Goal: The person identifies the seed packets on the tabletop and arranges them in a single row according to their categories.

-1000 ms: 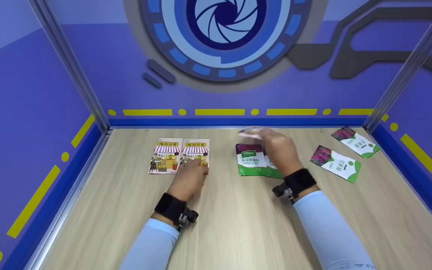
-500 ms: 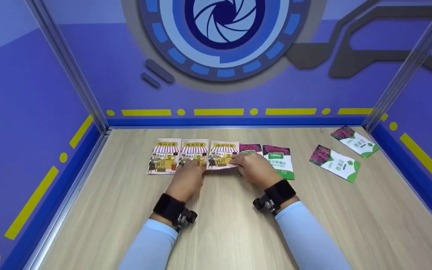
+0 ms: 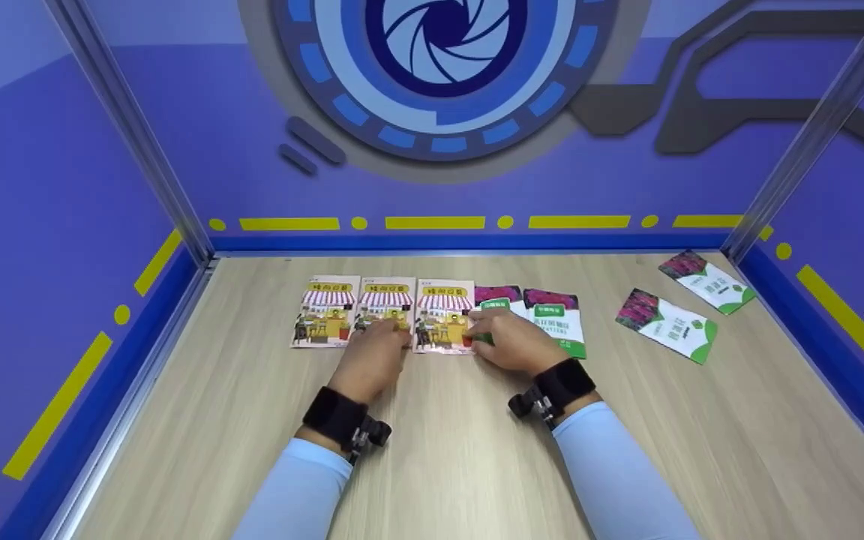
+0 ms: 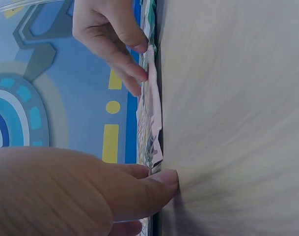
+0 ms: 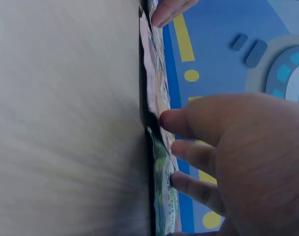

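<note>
Pinching the middle pink packet [image 3: 387, 300] by its near corner with the left hand [image 3: 373, 360]; touching the next pink packet [image 3: 439, 319], on the tabletop [image 3: 432, 442] between both hands, with the right hand [image 3: 518, 343] spread.

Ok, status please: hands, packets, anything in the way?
Left hand pinching middle pink packet. Right hand on right pink packet. Left pink packet completes the row. Possibly in the way: nearest green packet, close beside, partly under right hand.
</note>
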The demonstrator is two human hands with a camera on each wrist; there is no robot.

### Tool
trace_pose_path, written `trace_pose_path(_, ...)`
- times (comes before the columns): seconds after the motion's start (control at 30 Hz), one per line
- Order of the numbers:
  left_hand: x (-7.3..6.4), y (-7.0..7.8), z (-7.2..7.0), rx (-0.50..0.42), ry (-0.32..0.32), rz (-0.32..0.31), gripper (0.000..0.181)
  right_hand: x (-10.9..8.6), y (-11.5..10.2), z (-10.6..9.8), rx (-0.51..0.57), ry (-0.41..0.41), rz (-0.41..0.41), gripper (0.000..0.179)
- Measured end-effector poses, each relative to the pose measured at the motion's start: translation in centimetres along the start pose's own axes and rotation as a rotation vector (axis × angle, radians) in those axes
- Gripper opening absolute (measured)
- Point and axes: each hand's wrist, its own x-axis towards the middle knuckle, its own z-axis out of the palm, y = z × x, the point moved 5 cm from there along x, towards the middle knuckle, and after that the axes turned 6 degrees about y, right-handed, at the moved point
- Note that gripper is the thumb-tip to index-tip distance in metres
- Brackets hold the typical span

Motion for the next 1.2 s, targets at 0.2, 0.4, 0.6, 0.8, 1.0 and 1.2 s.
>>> trace_pose_path(0.2, 0.1, -0.1, 0.1, 0.001, -0.006, 0.006, 0.032, -0.1, -0.1, 0.2, -0.035, -0.008, -0.01, 0.042)
trace_pose_path(0.4, 0.0, 0.1, 0.2, 0.043, -0.015, 0.031, 0.03, 0.1, -0.1, 0.3, -0.086, 0.01, 0.036, 0.041)
trace_pose_path(0.6, -0.2, 0.3, 0.2, 0.055, -0.063, 0.037, 0.041, 0.3, -1.2, 0.7, -0.076, 0.002, -0.07, 0.04)
trace_pose_path(0.8, -0.3, 0.3, 0.0, 0.052, -0.048, 0.04, 0.041, 0.4, -1.5, 1.0, -0.089, -0.007, -0.064, 0.035)
trace_pose_path(1.0, -0.2, 0.1, -0.2, 0.027, -0.026, 0.014, 0.037, 0.5, -1.5, 1.0, -0.095, 0.002, -0.044, 0.035)
trace_pose_path(1.2, -0.2, 0.0, -0.1, 0.015, -0.04, -0.007, 0.043, 0.3, -1.5, 1.0, -0.099, 0.006, -0.046, 0.036)
